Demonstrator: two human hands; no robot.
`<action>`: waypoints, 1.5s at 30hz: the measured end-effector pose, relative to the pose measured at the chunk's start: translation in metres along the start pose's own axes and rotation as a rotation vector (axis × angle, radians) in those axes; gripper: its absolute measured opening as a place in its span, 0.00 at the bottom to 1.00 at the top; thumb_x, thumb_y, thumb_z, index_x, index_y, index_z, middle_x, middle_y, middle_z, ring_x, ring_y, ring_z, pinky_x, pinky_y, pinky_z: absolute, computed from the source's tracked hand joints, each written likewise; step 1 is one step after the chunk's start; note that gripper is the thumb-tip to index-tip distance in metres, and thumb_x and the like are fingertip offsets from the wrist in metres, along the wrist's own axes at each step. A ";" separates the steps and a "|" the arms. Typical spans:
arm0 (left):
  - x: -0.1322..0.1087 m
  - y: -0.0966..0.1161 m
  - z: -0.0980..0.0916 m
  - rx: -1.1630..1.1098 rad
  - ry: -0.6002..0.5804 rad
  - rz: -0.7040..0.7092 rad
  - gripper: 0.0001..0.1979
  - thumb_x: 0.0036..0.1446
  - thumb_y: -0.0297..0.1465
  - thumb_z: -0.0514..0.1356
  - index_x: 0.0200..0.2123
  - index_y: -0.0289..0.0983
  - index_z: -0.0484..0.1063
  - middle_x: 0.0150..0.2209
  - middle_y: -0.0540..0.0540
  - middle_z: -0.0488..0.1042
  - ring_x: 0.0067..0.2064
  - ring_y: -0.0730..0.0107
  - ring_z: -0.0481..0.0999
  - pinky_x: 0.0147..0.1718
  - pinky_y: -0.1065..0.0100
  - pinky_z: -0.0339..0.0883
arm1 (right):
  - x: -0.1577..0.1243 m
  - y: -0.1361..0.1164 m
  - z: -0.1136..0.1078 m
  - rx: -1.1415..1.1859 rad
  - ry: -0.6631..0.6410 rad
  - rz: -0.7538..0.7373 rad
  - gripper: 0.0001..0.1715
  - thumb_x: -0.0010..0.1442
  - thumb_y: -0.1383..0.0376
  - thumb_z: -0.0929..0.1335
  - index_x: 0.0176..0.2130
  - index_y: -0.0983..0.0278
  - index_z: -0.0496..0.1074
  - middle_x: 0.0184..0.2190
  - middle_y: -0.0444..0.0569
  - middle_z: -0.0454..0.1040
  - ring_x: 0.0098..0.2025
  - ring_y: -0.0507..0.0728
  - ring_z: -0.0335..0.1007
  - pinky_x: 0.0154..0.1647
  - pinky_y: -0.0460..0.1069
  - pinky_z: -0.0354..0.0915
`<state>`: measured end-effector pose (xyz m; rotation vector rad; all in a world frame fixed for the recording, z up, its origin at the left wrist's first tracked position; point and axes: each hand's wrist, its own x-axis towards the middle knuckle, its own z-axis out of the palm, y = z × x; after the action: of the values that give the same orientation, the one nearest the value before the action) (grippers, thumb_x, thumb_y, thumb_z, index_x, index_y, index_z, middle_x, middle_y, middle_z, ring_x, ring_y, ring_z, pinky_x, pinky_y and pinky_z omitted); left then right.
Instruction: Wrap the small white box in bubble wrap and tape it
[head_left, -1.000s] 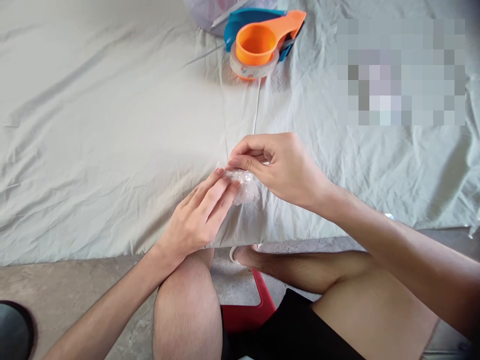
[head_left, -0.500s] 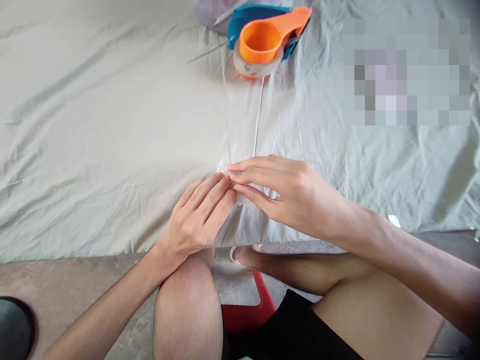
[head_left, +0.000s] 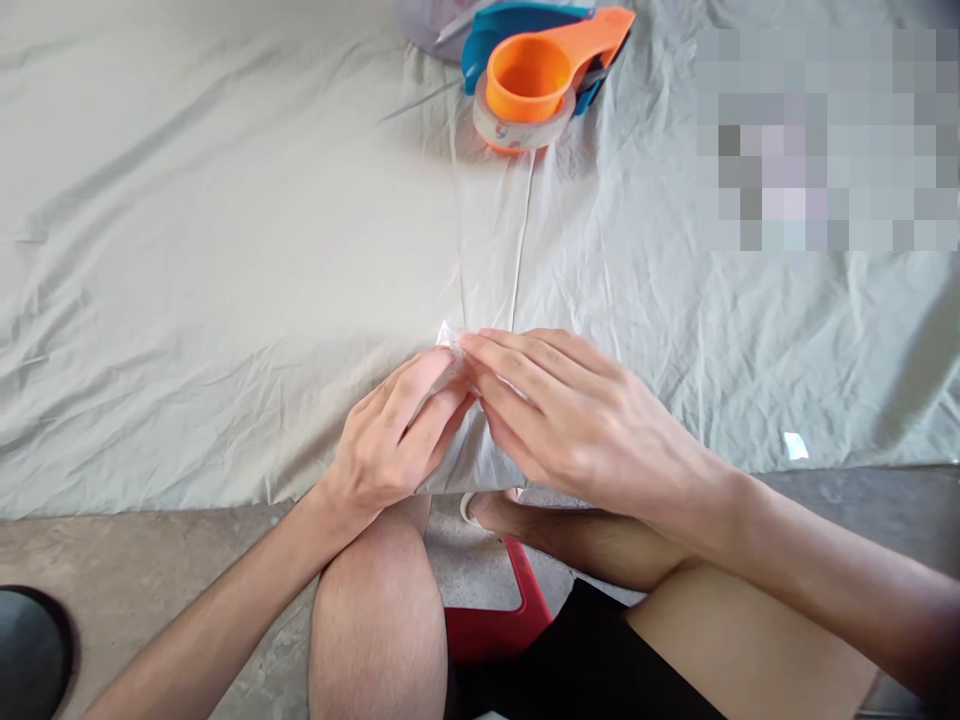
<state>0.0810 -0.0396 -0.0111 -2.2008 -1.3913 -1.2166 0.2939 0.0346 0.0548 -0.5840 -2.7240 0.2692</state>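
Both hands meet near the table's front edge around a small crumpled piece of clear plastic (head_left: 445, 335). My left hand (head_left: 401, 430) is closed, its fingertips pinching the plastic from the left. From the right, my right hand (head_left: 562, 405) reaches over with its fingertips pressed together on the same piece. Much of the plastic is hidden under the fingers. Beyond the hands, a blue and orange tape dispenser (head_left: 529, 80) lies on its side with a roll of clear tape (head_left: 517, 130) on it. Two thin pale lines run from there toward my hands; whether they are film edges or creases I cannot tell.
A wrinkled grey cloth (head_left: 225, 260) covers the table. A translucent container (head_left: 427, 25) stands at the back, and a small shiny scrap (head_left: 796, 446) lies at the right edge. Below are my legs, a red stool (head_left: 487, 630) and a dark round object (head_left: 30, 650). The upper right is blurred out.
My right hand has turned and dropped slightly, its fingers now more bunched against the plastic. My left fingers have curled and separated a little. The view has shifted slightly.
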 end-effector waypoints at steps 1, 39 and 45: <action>0.000 0.000 0.000 -0.006 0.001 -0.007 0.10 0.74 0.23 0.69 0.56 0.36 0.80 0.53 0.42 0.89 0.50 0.62 0.93 0.52 0.67 0.89 | -0.003 -0.005 0.001 -0.029 -0.007 -0.007 0.21 0.79 0.71 0.67 0.63 0.64 0.83 0.69 0.61 0.82 0.70 0.73 0.82 0.69 0.68 0.82; 0.006 -0.002 0.001 -0.251 -0.110 -0.189 0.10 0.81 0.25 0.61 0.60 0.35 0.77 0.59 0.39 0.87 0.64 0.58 0.88 0.62 0.62 0.86 | -0.042 -0.030 0.070 0.148 0.419 0.221 0.52 0.76 0.78 0.66 0.87 0.58 0.47 0.80 0.60 0.68 0.81 0.68 0.69 0.76 0.66 0.79; 0.007 0.001 0.000 -0.281 -0.132 -0.266 0.14 0.77 0.23 0.62 0.61 0.39 0.76 0.60 0.40 0.86 0.63 0.57 0.89 0.59 0.59 0.89 | -0.043 -0.025 0.082 -0.009 0.464 0.169 0.48 0.75 0.78 0.69 0.85 0.58 0.57 0.78 0.65 0.71 0.78 0.71 0.73 0.69 0.66 0.83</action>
<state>0.0831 -0.0363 -0.0058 -2.3754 -1.7025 -1.4575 0.2922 -0.0153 -0.0270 -0.7730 -2.2353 0.1402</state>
